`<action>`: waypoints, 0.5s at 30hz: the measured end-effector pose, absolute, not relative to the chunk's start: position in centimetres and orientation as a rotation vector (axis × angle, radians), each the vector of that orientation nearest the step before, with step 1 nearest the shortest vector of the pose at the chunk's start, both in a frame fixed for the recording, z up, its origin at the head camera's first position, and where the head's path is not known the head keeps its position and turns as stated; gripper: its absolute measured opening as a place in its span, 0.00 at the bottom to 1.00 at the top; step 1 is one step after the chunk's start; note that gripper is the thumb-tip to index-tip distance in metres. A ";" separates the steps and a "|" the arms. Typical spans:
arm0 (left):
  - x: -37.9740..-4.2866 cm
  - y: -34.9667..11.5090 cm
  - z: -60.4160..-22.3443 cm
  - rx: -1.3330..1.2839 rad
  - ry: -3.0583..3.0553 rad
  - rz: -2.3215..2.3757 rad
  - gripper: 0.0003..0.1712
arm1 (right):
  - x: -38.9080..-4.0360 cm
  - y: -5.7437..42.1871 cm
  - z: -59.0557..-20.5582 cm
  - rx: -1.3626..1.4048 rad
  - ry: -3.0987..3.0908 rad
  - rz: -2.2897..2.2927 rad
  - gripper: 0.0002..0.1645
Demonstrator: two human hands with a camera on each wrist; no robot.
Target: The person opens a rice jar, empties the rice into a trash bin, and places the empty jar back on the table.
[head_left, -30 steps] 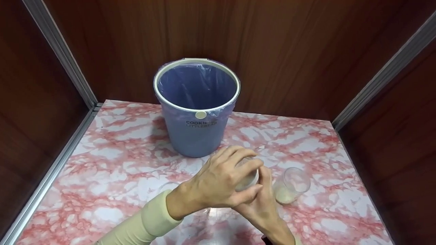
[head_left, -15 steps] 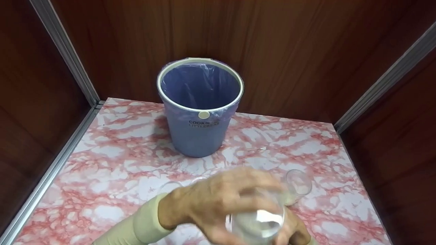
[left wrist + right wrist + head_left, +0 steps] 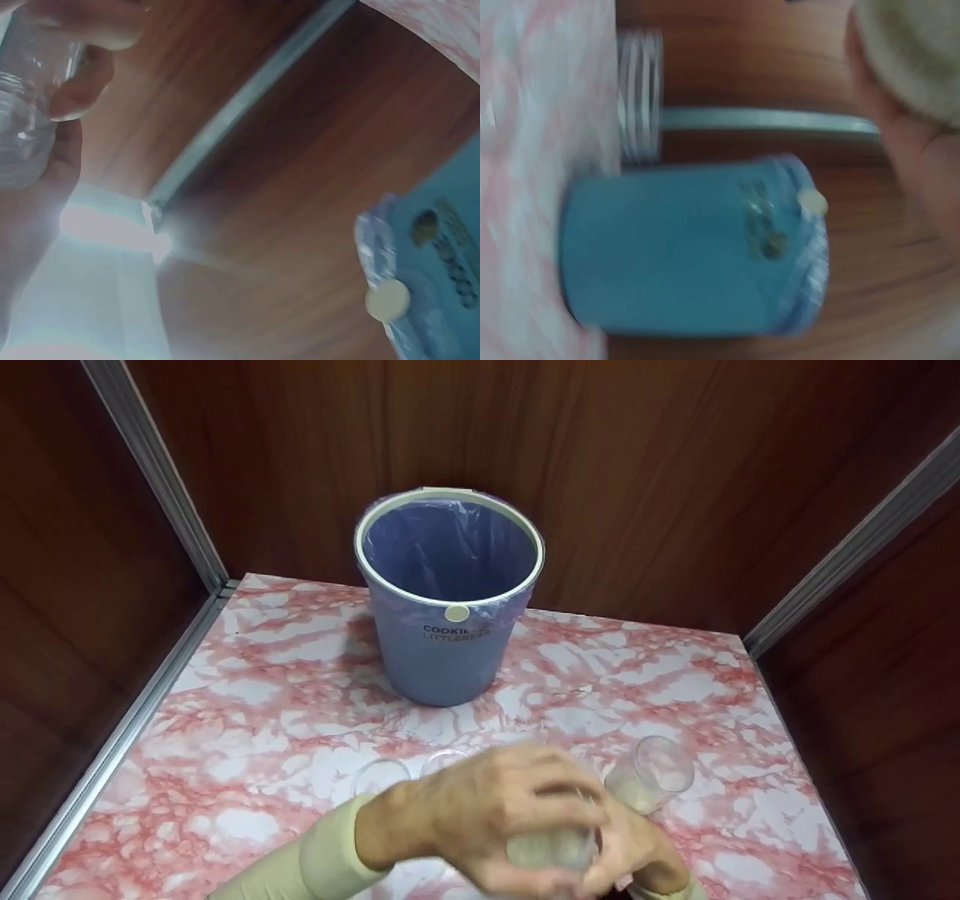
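My left hand (image 3: 499, 817) grips a clear cup (image 3: 544, 849) from its left side, fingers curled over it. Pale, grainy contents show through the cup's wall. On its other side my right hand (image 3: 634, 840) grips it too, partly covered by the left hand in the head view. The left wrist view catches the clear cup wall (image 3: 26, 142) between fingers. In the right wrist view, blurred, the pale grainy contents (image 3: 922, 52) show close above the right hand (image 3: 922, 150). Another clear cup (image 3: 639, 769) stands just right of the hands, with pale contents low in it.
A blue bin (image 3: 442, 671) with a plastic liner and cream rim stands at the back middle. Two more clear cups, one at the left (image 3: 375, 765) and one beside it (image 3: 442, 756), are partly behind the left arm. Brown panels (image 3: 637, 495) enclose the marbled table (image 3: 247, 735).
Both hands have come down and nearer to the person with the held cup, whose tilt has changed. A cup behind the left hand has come into view. The bin and standing cups stay put.
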State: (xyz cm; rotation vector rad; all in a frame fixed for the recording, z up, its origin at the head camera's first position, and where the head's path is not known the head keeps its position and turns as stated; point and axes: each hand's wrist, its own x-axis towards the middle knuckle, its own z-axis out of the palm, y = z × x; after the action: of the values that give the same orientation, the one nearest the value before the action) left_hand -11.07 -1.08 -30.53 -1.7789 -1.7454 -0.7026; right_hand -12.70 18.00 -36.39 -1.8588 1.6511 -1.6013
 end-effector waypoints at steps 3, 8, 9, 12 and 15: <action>-11.9 -1.4 -30.8 -1.622 -1.777 -0.786 0.24 | -11.4 18.0 -35.5 -1.616 1.936 -1.688 0.45; -12.5 -1.6 -31.3 -1.402 -1.820 -0.884 0.22 | -9.7 17.5 -34.7 -1.286 2.269 -1.737 0.56; -12.6 -1.7 -31.3 -1.374 -1.823 -0.887 0.21 | -9.6 17.5 -34.7 -1.264 2.293 -1.733 0.57; -12.9 -2.0 -31.4 -1.325 -1.838 -0.893 0.20 | -9.6 17.7 -34.9 -1.199 2.339 -1.716 0.56; -13.3 -2.5 -31.4 -1.291 -1.866 -0.919 0.20 | -9.9 18.2 -35.0 -1.163 2.368 -1.697 0.56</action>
State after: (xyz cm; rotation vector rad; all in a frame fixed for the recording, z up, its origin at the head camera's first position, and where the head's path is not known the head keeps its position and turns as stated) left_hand -13.31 -2.53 -31.40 -1.2911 -1.8655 -0.9194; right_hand -9.91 18.24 -34.99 -1.1630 2.3684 -1.6967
